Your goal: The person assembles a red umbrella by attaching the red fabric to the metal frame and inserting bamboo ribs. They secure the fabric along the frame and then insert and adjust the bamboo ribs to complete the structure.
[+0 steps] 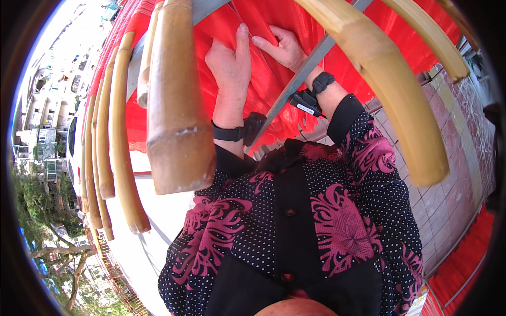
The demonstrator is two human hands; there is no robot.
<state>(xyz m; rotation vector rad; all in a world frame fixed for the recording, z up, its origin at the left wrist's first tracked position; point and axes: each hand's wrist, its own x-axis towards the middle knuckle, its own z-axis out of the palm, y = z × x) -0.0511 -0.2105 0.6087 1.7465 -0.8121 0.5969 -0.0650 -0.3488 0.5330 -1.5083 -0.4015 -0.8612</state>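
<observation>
Glossy red cloth (263, 87) hangs in folds beyond bamboo poles and a grey metal bar. My left hand (230, 66) is closed on the cloth, with its thumb pointing up and its fingers partly hidden in the folds. Close to its right, my right hand (284, 48) pinches the same cloth, its thumb toward the left hand. The grey metal bar (295, 84) runs slantwise in front of my right wrist. Both wrists wear black straps with small black devices.
A thick bamboo pole (176, 105) juts close on the left, and a curved bamboo pole (392, 89) on the right. Several thinner bamboo poles (120, 142) line the far left. Tiled paving (448, 152) lies at the right, with more red cloth (466, 263) at lower right.
</observation>
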